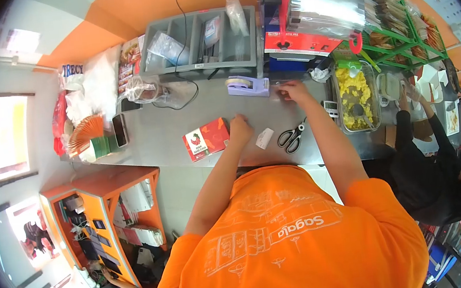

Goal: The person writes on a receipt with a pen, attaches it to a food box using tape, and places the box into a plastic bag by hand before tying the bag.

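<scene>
Red box (207, 140), on metal counter (155, 131), just beside left grip (240, 127)

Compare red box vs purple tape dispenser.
Colour: the red box carries white printing; the tape dispenser is purple.
Place: the red box lies nearer the person's torso; the tape dispenser sits farther back, beside the grey organizer.
Shared: both rest on the metal counter.

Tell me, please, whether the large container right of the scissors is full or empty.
Partly full: yellow food lies in the container, but barer patches show around its middle.
</scene>
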A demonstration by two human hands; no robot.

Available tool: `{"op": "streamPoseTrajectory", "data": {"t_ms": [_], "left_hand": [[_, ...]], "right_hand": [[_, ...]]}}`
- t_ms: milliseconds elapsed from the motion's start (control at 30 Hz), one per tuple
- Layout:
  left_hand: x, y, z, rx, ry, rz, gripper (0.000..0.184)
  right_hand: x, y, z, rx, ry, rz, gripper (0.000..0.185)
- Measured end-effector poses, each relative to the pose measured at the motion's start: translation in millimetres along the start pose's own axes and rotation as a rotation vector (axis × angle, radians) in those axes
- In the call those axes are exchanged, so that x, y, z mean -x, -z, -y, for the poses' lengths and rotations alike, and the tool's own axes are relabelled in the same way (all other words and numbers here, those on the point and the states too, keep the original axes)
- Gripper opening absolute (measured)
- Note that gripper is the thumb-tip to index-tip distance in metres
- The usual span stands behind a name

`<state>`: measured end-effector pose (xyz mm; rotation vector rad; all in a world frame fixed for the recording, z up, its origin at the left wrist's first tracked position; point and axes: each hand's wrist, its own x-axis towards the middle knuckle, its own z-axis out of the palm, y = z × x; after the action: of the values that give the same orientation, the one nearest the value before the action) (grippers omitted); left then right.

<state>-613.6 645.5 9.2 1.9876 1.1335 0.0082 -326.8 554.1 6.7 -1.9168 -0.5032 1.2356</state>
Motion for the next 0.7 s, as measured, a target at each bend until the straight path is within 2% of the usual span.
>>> {"op": "streamPoseTrajectory", "data": {"t_ms": [67, 167, 267, 367, 467, 567, 667, 700], "left_hand": [[13.4, 3.9, -10.6, 0.027, -0.035, 0.015, 0.048], [59.3, 26.5, -61.0, 0.012, 0.030, 0.004, 0.059], [74.8, 3.1, -50.5, -0.114, 0.068, -0.024, 0.057], [73.2, -24.9, -25.3, -0.121, -0.063, -0.014, 0.053], [61.7, -39.2, -6.8, -0.125, -0.155, -0.017, 0.048], [66.3, -19.5, -16.1, 0.016, -0.161, 0.040, 0.045], [85.7, 30.7, -54.7, -0.072, -0.093, 0.090, 0.036], [88.0, 33.3, -47.4, 0.157, -0.067, 0.084, 0.033]], "right_hand": [[41.8, 4.3, 1.2, -0.586, -0.100, 0.059, 0.025], [85.1, 3.6, -2.1, -0.660, -0.130, 0.103, 0.030], [116.2, -4.0, -10.7, -0.592, -0.092, 0.144, 0.038], [139.1, -24.9, -14.5, -0.338, 0.059, 0.162, 0.052], [138.4, -54.5, -34.8, 0.157, 0.513, 0.057, 0.069], [147.6, -65.5, -14.6, 0.177, 0.556, 0.151, 0.085], [136.7, -72.3, -18.8, 0.013, 0.409, 0.237, 0.090], [143.1, -72.5, -13.4, -0.113, 0.368, 0.252, 0.086]]}}
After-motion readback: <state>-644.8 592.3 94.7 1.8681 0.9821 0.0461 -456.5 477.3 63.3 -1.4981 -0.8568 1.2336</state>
